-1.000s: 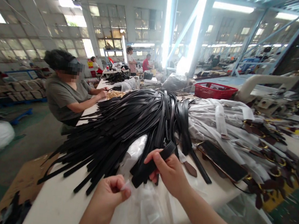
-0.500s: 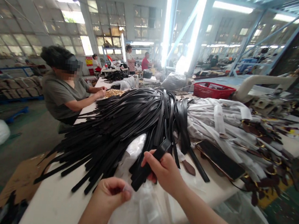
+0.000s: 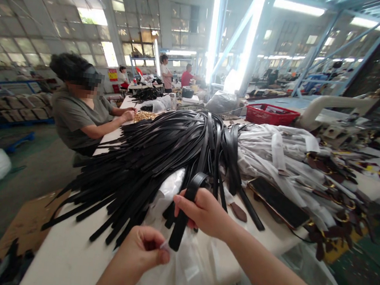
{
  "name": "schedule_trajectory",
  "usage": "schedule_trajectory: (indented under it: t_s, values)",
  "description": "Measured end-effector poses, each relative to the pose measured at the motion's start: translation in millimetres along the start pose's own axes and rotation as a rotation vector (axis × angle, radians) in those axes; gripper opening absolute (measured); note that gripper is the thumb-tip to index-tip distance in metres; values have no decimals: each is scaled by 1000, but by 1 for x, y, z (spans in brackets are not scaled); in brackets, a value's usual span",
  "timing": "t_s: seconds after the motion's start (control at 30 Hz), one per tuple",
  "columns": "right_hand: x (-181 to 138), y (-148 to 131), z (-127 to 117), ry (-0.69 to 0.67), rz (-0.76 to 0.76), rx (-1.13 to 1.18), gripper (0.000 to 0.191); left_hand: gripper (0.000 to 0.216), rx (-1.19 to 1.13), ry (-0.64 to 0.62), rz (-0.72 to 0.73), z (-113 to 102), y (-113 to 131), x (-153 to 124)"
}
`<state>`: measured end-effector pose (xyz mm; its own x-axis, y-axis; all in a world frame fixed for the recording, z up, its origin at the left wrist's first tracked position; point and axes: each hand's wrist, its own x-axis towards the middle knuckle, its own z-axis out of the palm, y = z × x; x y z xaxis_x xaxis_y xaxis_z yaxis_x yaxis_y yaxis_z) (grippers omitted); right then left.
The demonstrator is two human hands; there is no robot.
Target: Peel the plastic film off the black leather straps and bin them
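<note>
My right hand (image 3: 202,211) is closed around a black strap (image 3: 184,212) that loops over the top of my fingers and hangs down to its free end. My left hand (image 3: 145,252) is closed just below, pinching a small clear bit of plastic at the strap's lower end. Both hands hover over crumpled clear plastic sheeting (image 3: 189,266) on the white table (image 3: 67,256). Behind them lies a big pile of black straps (image 3: 154,156), fanned out toward the left.
Straps wrapped in white with brown ends and gold rings (image 3: 298,159) cover the table's right side. A black phone (image 3: 279,203) lies near them. A red basket (image 3: 271,114) stands farther back. A person in a grey shirt (image 3: 76,118) works at the table's left.
My right hand has turned the strap from slanting to nearly upright, its loop now over my fingers. My left hand has stayed pinched at the strap's lower end.
</note>
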<state>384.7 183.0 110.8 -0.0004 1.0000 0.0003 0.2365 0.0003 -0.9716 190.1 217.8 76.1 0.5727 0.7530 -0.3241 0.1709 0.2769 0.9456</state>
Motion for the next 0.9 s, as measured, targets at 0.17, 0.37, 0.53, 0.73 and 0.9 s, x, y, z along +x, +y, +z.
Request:
schedule_trajectory:
  t_s: [0.17,0.37,0.53,0.73,0.9]
  values:
    - [-1,1,1,-10,-22,40,38,33,58,2,-56,1,-1,0]
    - [-3,13,9,53,-60,68,34,54,101,-32,-77,-5,-11,3]
    - [-8,25,16,72,-98,55,32,58,127,-22,-37,-6,-11,4]
    - [-13,33,36,94,-17,206,30,55,160,-89,53,0,1,-2]
    - [-16,43,57,43,-16,353,38,55,113,-54,27,5,5,-3]
